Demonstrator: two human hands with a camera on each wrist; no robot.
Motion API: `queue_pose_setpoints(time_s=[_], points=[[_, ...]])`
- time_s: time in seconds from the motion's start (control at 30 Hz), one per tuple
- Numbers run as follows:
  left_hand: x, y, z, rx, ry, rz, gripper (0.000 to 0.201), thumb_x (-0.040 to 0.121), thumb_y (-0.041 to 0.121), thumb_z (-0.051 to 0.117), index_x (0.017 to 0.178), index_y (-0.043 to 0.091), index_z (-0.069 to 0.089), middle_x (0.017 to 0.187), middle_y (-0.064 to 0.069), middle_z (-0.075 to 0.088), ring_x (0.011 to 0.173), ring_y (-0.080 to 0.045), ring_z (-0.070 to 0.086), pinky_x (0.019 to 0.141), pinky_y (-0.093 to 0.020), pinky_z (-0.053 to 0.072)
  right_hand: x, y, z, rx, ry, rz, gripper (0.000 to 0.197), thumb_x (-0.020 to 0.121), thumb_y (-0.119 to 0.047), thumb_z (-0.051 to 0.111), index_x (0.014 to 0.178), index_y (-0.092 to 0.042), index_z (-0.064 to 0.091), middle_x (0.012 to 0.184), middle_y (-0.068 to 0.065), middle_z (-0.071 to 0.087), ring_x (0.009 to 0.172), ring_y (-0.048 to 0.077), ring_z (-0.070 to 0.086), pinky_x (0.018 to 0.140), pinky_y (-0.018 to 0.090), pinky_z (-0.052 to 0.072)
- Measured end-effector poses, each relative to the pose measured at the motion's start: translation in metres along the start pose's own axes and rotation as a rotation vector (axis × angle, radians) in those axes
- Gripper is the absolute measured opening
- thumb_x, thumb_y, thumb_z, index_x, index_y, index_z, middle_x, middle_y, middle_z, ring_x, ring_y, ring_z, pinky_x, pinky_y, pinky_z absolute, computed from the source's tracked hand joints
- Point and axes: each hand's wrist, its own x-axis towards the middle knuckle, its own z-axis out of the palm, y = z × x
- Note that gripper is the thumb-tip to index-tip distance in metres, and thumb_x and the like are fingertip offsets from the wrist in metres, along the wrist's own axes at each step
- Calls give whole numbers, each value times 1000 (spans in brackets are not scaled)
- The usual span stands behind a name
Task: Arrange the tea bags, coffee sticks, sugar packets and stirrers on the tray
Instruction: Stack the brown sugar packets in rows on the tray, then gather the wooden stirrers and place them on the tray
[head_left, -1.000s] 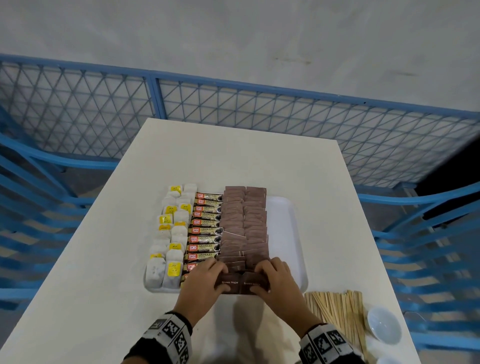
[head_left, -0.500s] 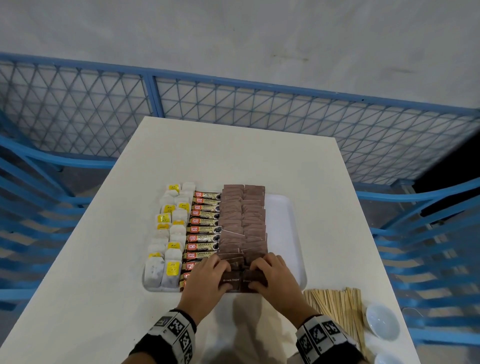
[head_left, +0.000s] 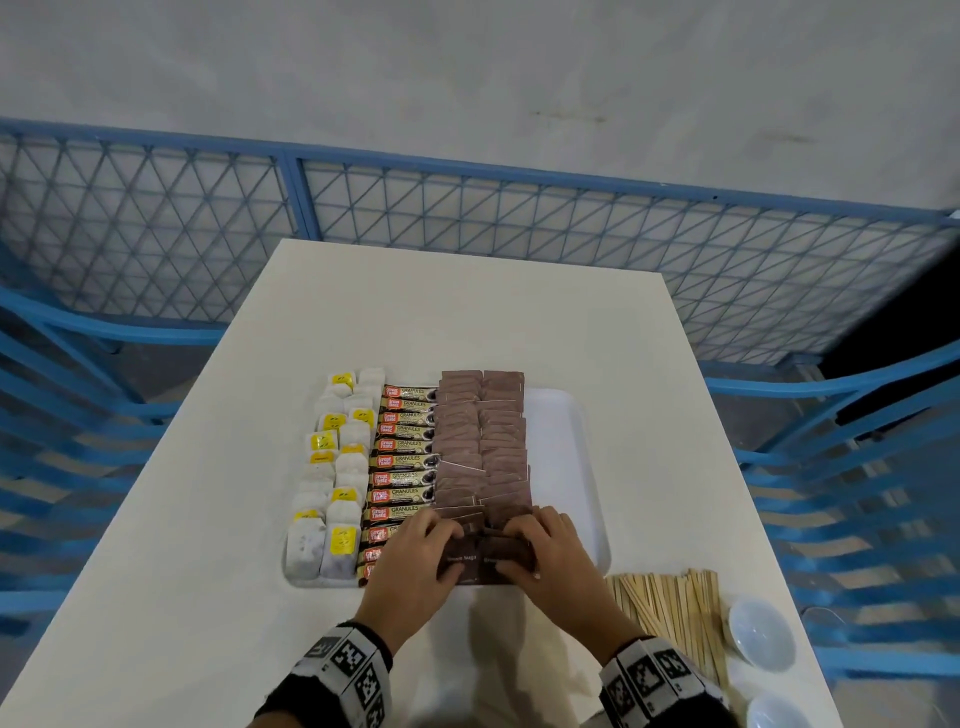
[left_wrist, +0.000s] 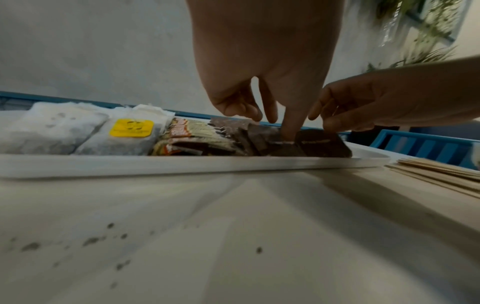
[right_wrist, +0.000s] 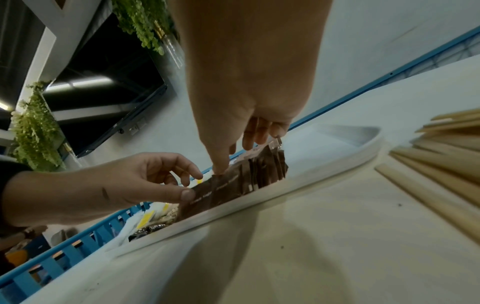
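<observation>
Head view: sugar packets (head_left: 485, 558) under left hand (head_left: 415, 564), right hand (head_left: 550, 558).

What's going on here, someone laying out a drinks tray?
Yes. A person is filling a white tray on a table. Tea bags and coffee sticks already lie in rows, then two columns of brown sugar packets. The left hand and right hand are both on the nearest sugar packets, settling them at the tray's near edge. The wooden stirrers lie in a pile on the table beside the tray, not yet on it.
</observation>
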Motion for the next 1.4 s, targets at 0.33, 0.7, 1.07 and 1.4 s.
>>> queue_pose_setpoints(time_s=[0.33, 0.7, 1.07, 1.4], points=[[-4, 52, 14, -52, -325, 133, 15, 93, 15, 45, 99, 16, 59, 108, 1, 53, 94, -11, 53, 74, -17, 36, -75, 25, -11, -64, 252, 337, 18, 75, -4, 70, 88, -14, 63, 85, -4, 58, 76, 10, 50, 69, 15, 41], [9, 108, 71, -298, -708, -132, 34, 83, 24, 61, 115, 15, 58, 122, -5, 54, 104, -18, 55, 91, -28, 42, -116, 51, -10, -194, 197, 837, 57, 61, -17, 80, 107, 6, 56, 91, 25, 58, 80, 41, 57, 69, 49, 51], [27, 131, 89, -737, -589, -523, 29, 84, 7, 65, 109, 8, 51, 81, -3, 57, 64, -15, 53, 63, -28, 46, -104, 38, -21, -146, 121, 1006, 58, 92, -39, 47, 135, -8, 24, 126, 9, 43, 111, 22, 45, 95, 30, 37], [30, 141, 105, -692, -501, -601, 43, 84, 16, 67, 122, 1, 54, 106, -12, 64, 101, -26, 61, 92, -36, 52, -89, 41, -21, 217, 105, 1051, 36, 88, -20, 57, 113, 2, 44, 115, 16, 51, 103, 27, 52, 85, 33, 47]])
